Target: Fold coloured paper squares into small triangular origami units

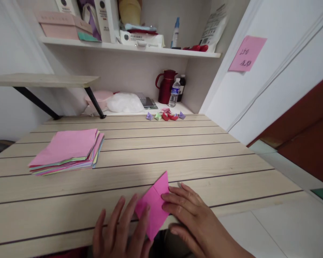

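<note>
A folded piece of bright pink paper (154,200) lies at the front edge of the table, one pointed corner facing away from me and another reaching past the edge. My left hand (124,229) is at its left side with fingers spread, the fingertips at the paper's left edge. From the right, my right hand (191,215) rests its outstretched fingertips on the paper's right side, the thumb lower down by the table edge. A crease line runs across the upper part of the paper. Neither hand grips it.
A stack of coloured paper sheets (70,147) lies on the left. Small folded paper pieces (167,116) line the table's back edge. Behind them stand a dark red jug (167,86) and a water bottle (174,94). A raised wooden shelf (43,80) on black legs overhangs the back left.
</note>
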Tool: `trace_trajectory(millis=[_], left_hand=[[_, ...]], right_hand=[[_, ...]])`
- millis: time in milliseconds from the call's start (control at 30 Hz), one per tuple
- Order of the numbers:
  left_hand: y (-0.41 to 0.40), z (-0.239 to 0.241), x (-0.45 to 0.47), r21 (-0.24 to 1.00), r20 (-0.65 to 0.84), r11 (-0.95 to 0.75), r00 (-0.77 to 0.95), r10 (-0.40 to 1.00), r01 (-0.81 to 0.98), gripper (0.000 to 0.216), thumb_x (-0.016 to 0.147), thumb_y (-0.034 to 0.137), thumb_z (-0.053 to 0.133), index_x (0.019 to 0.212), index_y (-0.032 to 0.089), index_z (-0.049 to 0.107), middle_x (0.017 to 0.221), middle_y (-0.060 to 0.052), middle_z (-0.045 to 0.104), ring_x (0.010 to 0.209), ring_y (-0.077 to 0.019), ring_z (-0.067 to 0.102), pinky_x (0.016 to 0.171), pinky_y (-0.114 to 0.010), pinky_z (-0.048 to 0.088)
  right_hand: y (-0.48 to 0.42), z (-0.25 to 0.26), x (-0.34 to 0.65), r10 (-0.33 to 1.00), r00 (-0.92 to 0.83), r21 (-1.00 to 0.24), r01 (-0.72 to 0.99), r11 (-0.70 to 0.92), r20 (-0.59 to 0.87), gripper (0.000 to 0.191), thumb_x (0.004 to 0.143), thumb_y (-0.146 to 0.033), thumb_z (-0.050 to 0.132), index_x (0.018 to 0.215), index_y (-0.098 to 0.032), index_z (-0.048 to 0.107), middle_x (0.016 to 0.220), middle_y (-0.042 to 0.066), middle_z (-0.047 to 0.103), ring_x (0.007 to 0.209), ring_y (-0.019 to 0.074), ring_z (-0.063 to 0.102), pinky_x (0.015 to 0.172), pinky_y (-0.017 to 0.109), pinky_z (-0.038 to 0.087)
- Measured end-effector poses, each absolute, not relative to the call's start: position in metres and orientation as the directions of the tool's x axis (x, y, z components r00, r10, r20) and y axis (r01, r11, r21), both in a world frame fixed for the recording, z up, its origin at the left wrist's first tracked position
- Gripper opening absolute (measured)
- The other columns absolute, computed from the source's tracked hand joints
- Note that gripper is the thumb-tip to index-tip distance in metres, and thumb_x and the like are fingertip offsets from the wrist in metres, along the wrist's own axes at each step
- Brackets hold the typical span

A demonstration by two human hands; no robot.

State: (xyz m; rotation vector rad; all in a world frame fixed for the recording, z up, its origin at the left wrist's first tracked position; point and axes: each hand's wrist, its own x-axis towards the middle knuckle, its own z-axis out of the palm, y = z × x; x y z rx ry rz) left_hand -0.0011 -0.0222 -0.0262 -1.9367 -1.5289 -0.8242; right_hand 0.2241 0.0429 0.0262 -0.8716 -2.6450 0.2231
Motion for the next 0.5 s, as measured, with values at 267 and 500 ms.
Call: trace_trajectory(millis=[267,500], left_hand=[[-0.021,-0.026,-0.016,0.093,0.619,-0.321,0.198,0.76,0.942,0.033,0.086,0.024,0.052,0.116,0.031,0.064,0.118,-0.001,0.073,0.107,-0.021,0.066,0.12,-0.05,0.01],[-0.014,-0.015,-0.006,0.231,0.624,-0.253,0.056,0.779,0.939,0.015,0.088,0.034,0.054,0.098,0.031,0.065,0.105,0.001,0.075,0.098,-0.0211,0.065,0.112,-0.049,0.021]], right_hand=[[0.044,0.026,0.225,0.628,-0.746,-0.353,0.538,0.765,0.224,0.029,0.096,-0.042,0.055,0.12,-0.026,0.059,0.133,0.005,0.063,0.133,0.0254,0.048,0.114,0.049,0.038],[0.045,0.028,0.227,0.721,-0.65,-0.537,0.53,0.656,0.239,0.036,0.096,-0.029,0.054,0.131,-0.027,0.048,0.135,0.007,0.058,0.13,0.0233,0.049,0.105,0.041,0.048]])
